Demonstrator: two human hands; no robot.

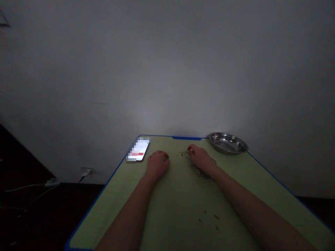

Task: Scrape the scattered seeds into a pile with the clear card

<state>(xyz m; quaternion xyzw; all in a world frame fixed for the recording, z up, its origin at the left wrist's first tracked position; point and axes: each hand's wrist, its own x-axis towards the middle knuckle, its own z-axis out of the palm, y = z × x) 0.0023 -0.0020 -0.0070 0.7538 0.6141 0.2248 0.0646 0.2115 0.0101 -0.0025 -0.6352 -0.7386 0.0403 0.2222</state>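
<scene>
My left hand rests on the green tabletop, its fingers curled in toward the thumb. Whatever lies inside that curl is hidden. To the right, my right hand is bent down over a scatter of small dark bits, fingertips drawn together at the pile's far left side. The bits are too small and dim to name, and the hand covers part of them. A few loose specks lie between the two hands.
A shiny oval metal dish stands at the far right corner. A lit phone lies at the far left edge. Nearer me are several stray crumbs and a brownish sliver. A wall backs the blue-rimmed table; cables and a plug are low at left.
</scene>
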